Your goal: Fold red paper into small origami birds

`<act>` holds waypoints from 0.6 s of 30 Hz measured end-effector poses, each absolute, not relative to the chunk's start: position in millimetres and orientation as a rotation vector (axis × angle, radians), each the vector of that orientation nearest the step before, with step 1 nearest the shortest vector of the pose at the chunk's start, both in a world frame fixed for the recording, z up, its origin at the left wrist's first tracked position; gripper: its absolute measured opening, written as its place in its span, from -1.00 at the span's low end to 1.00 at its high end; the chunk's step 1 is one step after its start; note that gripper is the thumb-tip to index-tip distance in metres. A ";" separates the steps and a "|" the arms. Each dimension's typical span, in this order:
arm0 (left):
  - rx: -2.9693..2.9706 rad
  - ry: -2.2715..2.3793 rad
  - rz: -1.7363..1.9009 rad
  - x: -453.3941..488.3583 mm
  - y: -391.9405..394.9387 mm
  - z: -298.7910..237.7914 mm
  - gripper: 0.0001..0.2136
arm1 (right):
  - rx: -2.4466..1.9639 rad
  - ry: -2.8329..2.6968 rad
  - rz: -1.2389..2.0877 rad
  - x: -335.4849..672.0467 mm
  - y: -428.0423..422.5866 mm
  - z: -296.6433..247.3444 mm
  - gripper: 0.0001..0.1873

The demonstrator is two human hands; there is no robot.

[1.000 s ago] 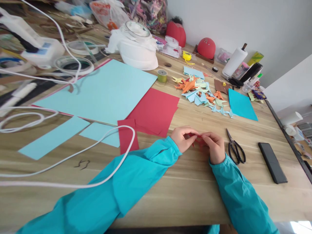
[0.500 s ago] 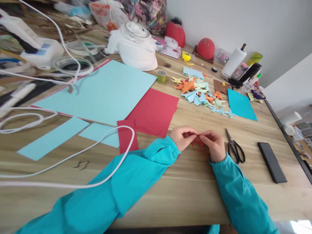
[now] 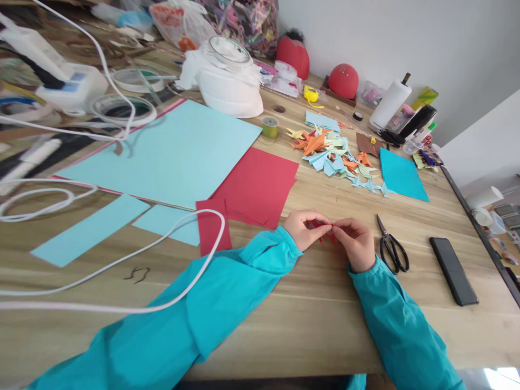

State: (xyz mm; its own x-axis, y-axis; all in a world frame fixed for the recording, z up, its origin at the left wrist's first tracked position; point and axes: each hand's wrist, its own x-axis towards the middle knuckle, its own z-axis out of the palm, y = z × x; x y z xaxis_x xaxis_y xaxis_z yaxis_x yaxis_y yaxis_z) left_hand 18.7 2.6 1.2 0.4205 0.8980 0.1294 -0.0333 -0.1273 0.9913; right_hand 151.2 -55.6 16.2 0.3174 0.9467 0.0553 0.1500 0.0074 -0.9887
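Barely shifted since before, left hand (image 3: 303,230), right hand (image 3: 358,245) both pinching red paper (image 3: 326,236)

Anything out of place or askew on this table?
White cable loops over the small red sheet and across the left sleeve, near the left hand and right hand pinching a red paper piece. Stacked red sheets sit fanned askew. Nothing spilled.

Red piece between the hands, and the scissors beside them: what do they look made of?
Red piece: seemingly thin matte paper, sharply creased, pinched between left hand and right hand, mostly hidden. Scissors: dark blades, probably metal; black loop handles, likely plastic or coated.
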 end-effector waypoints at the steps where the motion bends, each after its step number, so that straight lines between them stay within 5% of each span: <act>1: 1.474 0.808 0.976 18.5 2.9 1.4 -0.89 | -1.439 -1.108 0.844 151.0 -56.3 16.4 -0.85; 18: 1.503 0.788 1.029 18.1 3.9 0.7 -0.93 | -1.492 -1.235 0.771 152.4 -57.5 15.9 -0.84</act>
State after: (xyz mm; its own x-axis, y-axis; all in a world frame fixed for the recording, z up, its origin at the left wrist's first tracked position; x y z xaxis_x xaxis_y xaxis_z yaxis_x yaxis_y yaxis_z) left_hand 18.1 3.9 0.7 0.4018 0.8964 0.1872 -0.0530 -0.1814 0.9820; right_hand 152.4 -57.5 15.9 0.2729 0.9544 0.1211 0.3106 0.0317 -0.9500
